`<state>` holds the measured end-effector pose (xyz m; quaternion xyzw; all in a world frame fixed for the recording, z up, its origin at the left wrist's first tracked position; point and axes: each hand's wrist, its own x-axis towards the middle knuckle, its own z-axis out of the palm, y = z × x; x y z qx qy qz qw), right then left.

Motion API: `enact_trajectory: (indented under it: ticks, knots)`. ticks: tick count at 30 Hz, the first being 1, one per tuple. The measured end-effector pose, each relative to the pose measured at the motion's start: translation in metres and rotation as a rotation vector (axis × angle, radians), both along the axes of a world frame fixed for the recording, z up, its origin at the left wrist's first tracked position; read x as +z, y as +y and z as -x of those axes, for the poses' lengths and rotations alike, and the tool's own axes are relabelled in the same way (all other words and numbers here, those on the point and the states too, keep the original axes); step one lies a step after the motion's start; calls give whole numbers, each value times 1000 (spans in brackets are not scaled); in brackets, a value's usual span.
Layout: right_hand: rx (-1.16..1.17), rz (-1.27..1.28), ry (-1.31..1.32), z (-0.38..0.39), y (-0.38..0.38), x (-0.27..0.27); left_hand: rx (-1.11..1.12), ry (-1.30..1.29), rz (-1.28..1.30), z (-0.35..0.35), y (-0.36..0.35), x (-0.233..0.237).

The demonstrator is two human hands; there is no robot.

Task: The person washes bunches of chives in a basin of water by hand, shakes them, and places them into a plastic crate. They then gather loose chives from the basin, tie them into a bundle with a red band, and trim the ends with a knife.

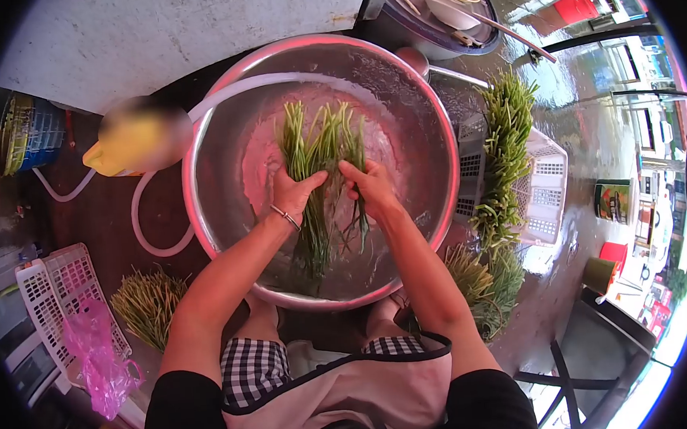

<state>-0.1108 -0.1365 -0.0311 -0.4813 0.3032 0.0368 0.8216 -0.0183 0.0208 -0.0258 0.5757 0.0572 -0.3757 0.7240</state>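
Left hand (293, 194): closed round green stalks (300, 151)
Right hand (374, 188): pinching adjoining stalks
Metal basin (428, 167): holds water, beneath both hands
White hose (263, 82): crosses basin rim

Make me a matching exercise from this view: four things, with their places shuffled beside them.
Things:
1. metal basin
2. long greens
3. pink plastic bag
4. white hose

Places:
A. against a white crate on the picture's left side
B. below the two hands
C. curving in over a metal rim
D. gripped by the left hand and right hand

Pairs: 1-B, 2-D, 3-A, 4-C.
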Motion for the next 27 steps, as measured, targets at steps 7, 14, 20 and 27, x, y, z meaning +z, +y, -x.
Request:
enact_trajectory:
  ticks: [7, 14, 20, 27]
  knots:
    - [-378, -46, 93, -5, -7, 23, 60, -39, 32, -4, 5, 3]
    - [-326, 66, 267, 7, -21, -23, 26, -20, -26, 6, 10, -18]
    - [-243, -92, 3, 11, 12, 18, 74, -17, 44, 14, 10, 4]
    - [-284, -79, -52, 34, 19, 15, 120, -115, 118, 22, 13, 5]
